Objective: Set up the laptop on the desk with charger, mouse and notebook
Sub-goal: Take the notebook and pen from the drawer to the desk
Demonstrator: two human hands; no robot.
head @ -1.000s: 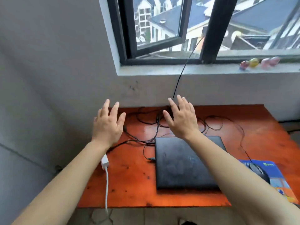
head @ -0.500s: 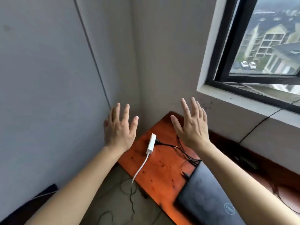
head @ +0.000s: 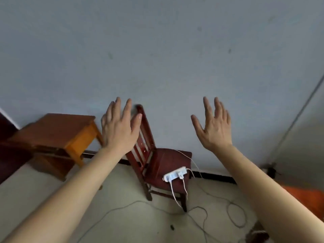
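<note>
My left hand (head: 120, 128) and my right hand (head: 213, 128) are both raised in front of me, fingers spread, holding nothing. They hang in the air before a pale wall. Only an orange corner of the desk (head: 305, 199) shows at the right edge, partly behind my right forearm. The laptop, mouse and notebook are out of view. A white power strip (head: 175, 175) with white plugs and cables lies on the seat of a dark red wooden chair (head: 157, 162) below and between my hands.
A small orange-brown wooden table (head: 57, 132) stands at the left against the wall. Thin cables (head: 235, 214) trail in loops across the pale floor around the chair legs. A dark object (head: 270, 170) sits low on the wall at right.
The view has swung left, away from the window and the desk with the laptop, onto the side wall, chair and small table. Both hands stay raised and spread, holding nothing.
</note>
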